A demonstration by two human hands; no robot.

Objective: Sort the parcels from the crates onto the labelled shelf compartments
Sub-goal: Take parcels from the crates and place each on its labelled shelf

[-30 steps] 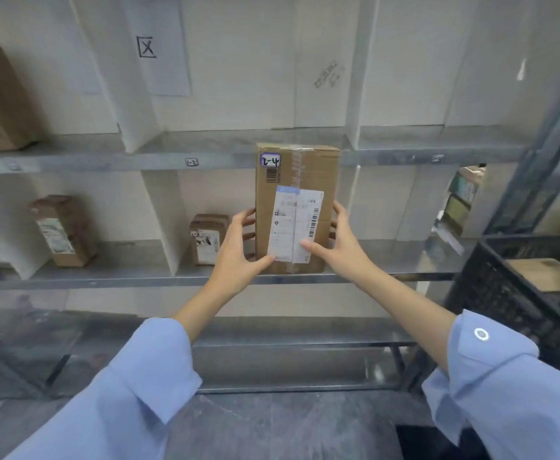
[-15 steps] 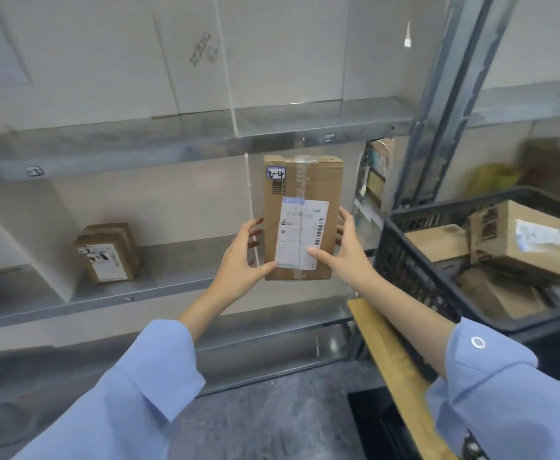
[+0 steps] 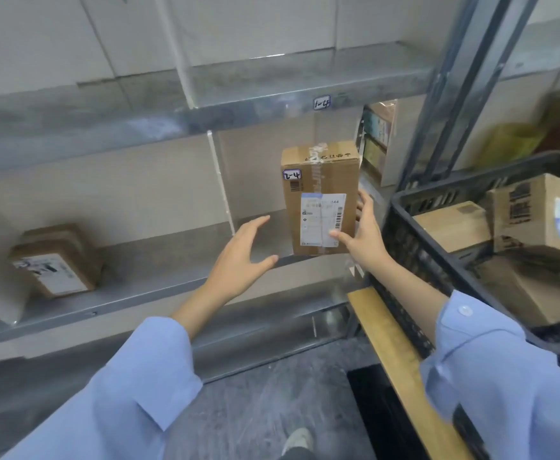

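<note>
A tall brown parcel (image 3: 318, 180) with a "2-4" sticker and a white shipping label stands upright at the front edge of the middle shelf (image 3: 159, 293), in the rightmost compartment. My right hand (image 3: 360, 237) grips its lower right side, thumb on the front label and fingers behind. My left hand (image 3: 242, 260) hovers to the left of the parcel, fingers spread, not touching it. A black crate (image 3: 414, 234) on the right holds several more brown parcels (image 3: 537, 214).
A tag reading "1-4" (image 3: 321, 102) sits on the upper shelf edge. A white divider (image 3: 220, 180) bounds the compartment on the left. Another labelled parcel (image 3: 56, 260) lies in the neighbouring compartment. A grey upright post (image 3: 454, 88) and a wooden ledge (image 3: 401, 370) stand right.
My left hand has let go of the parcel and drawn back to the left. The parcel has moved forward and right into the rightmost compartment, held only by my right hand.
</note>
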